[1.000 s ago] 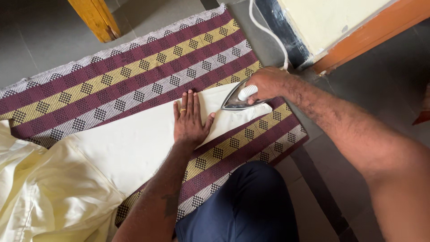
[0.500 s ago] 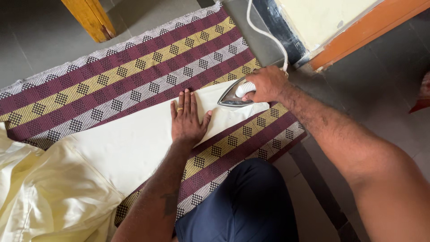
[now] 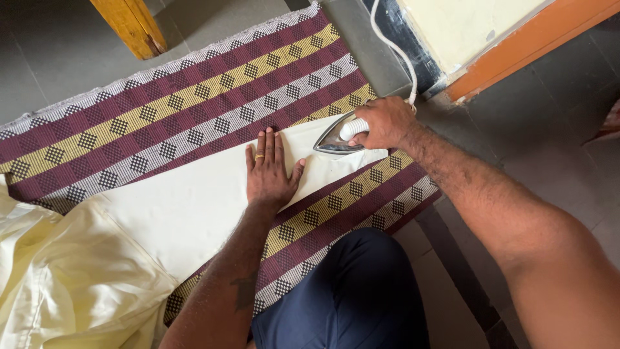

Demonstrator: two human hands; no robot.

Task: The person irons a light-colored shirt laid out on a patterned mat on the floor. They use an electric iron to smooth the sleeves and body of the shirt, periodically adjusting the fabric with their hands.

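A cream garment [image 3: 181, 213] lies spread on a striped woven mat [image 3: 187, 97] on the floor. My left hand [image 3: 268, 171] rests flat on the cloth, fingers together and thumb out, a ring on one finger. My right hand [image 3: 382, 121] grips the white handle of a metal iron [image 3: 336, 137]. The iron sits on the far end of the garment, its tip pointing toward my left hand. A white cord [image 3: 394, 48] runs up from the iron.
The rest of the garment [image 3: 58, 284] is bunched at the lower left. A yellow wooden leg [image 3: 129, 26] stands beyond the mat. An orange-edged cream surface [image 3: 491, 39] fills the upper right. My knee in dark blue trousers [image 3: 355, 297] rests at the mat's near edge.
The iron and my right hand slid slightly left along the cloth during the first half second, then stayed. My left hand stays flat in place.
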